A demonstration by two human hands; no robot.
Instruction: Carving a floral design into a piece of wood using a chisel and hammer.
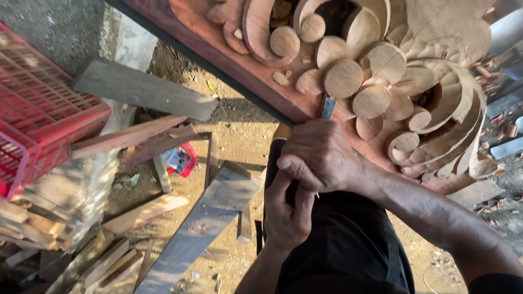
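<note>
The carving (381,71) is a reddish wood panel lying at the top of the view, its dark edge running on a slant. Its face is cut into round flat discs, curled scrolls and a ribbed, fan-like leaf at the right, all pale and matt where freshly cut; small chips lie in the hollows. A chisel (328,107) with a flat grey steel blade stands with its tip against the wood just below a disc. The right hand (321,155) is closed round the chisel, near the blade. The left hand (287,209) is curled just beneath it, gripping the lower end of the handle. On the sandy ground lie rough grey planks (201,226) and offcuts, and a red plastic crate (38,103) sits at the left
</note>
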